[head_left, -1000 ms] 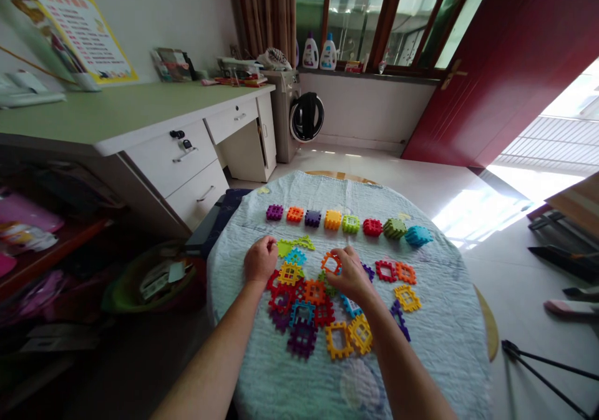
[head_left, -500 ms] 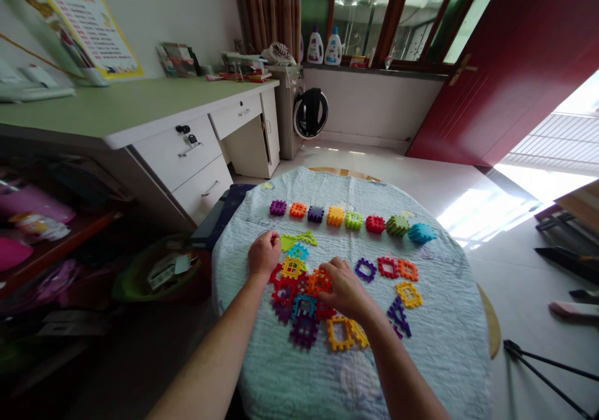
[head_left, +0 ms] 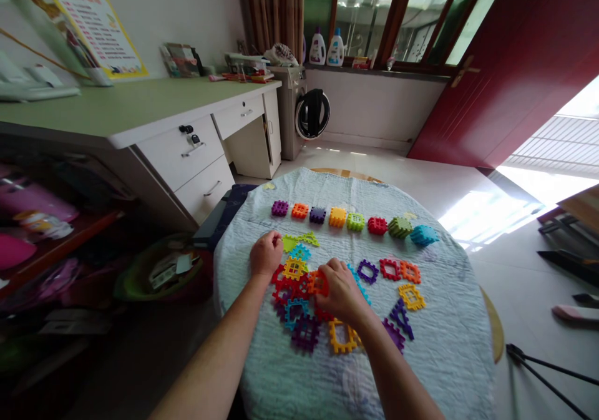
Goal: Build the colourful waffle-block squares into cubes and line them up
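My left hand (head_left: 266, 255) is a closed fist at the left of a loose pile; whatever its fingers may hold is hidden. Just beside it lie yellow-green toothed pieces (head_left: 307, 239). My right hand (head_left: 340, 289) pinches an orange toothed plastic building piece (head_left: 317, 283) by its right side, over the pile. Around it are a yellow window piece (head_left: 294, 268), a blue frame (head_left: 296, 312), a dark purple window piece (head_left: 306, 334) and red pieces (head_left: 283, 291). A yellow square frame (head_left: 343, 336) lies nearer me. Part of a light blue piece (head_left: 360, 283) shows behind my right hand.
Across the cloth-covered round table (head_left: 421, 376) runs a row of toothed blocks, from a purple one (head_left: 279, 208) to a blue one (head_left: 423, 235). Loose pieces lie at the right, including a purple frame (head_left: 367, 271). A desk (head_left: 154, 105) stands at the left.
My right hand has shifted slightly with the orange piece in its fingers. A light blue piece and more of a purple piece now show beside my right arm. My left hand keeps its place.
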The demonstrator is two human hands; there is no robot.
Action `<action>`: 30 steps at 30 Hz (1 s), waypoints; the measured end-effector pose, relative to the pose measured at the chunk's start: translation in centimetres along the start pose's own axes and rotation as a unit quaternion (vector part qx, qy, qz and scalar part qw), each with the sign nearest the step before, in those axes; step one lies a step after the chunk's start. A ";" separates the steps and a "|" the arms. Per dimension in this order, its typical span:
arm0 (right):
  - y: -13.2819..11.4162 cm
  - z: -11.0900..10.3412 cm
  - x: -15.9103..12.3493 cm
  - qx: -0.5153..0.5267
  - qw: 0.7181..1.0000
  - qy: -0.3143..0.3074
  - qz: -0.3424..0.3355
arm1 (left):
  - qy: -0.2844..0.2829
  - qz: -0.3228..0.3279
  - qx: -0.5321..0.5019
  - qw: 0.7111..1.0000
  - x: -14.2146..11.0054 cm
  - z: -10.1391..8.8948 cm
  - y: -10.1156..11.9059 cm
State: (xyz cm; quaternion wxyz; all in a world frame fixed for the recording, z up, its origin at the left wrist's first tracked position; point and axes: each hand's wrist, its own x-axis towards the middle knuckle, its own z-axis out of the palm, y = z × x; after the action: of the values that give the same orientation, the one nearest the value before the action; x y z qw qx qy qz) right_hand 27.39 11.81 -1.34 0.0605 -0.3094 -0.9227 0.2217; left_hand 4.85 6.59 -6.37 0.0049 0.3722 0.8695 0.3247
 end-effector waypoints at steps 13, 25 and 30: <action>5.7 -1.3 5.3 -0.068 0.993 -0.031 0.089 | -0.011 0.001 -0.004 1.000 0.1 0.1 -0.2; 4.5 -1.3 5.4 -0.112 0.990 -0.027 0.085 | -0.008 0.003 0.004 1.000 0.1 0.1 -0.2; 3.8 -2.1 6.9 -0.121 0.991 -0.001 0.060 | -0.018 0.000 0.006 1.000 0.1 0.0 0.0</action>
State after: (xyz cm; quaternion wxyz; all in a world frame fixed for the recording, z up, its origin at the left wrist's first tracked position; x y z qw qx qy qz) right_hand 24.46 19.39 -1.31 0.0078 -0.3686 -0.9228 0.1118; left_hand 4.80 6.60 -6.35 0.0185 0.3776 0.8715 0.3124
